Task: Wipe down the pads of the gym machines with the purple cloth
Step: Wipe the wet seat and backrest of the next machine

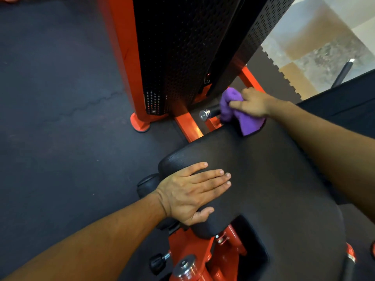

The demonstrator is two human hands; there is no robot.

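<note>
**Purple cloth held at the far edge of a black gym pad**

Seen from above by a head-worn camera, two bare forearms reach over a large black padded seat point(263, 179) mounted on an orange steel frame point(188, 126).

The right hand point(253, 103) is at the far edge of the pad, fingers curled round a bunched purple cloth point(235, 110). Its grip is closed on the cloth, with the thumb lying across the top of the fabric. The upper part of the cloth is wadded over a black bar that ends in a chrome end cap point(204, 115); a flatter corner of the cloth hangs down onto the pad's far rim.

The left hand point(192, 191) lies flat on the near left lobe of the pad, palm down, fingers straight and close together, thumb wrapped round the pad's near edge. It holds nothing.

Behind the pad stands a black perforated metal shroud point(182, 57) set in an orange upright, whose round foot point(140, 122) rests on dark rubber floor matting point(60, 118). At the upper right, the matting ends in a toothed edge against pale stone tiles point(316, 43). At the bottom, below the pad, are a black adjustment knob point(157, 263) and a chrome pivot cap point(184, 265) on the orange frame.
</note>
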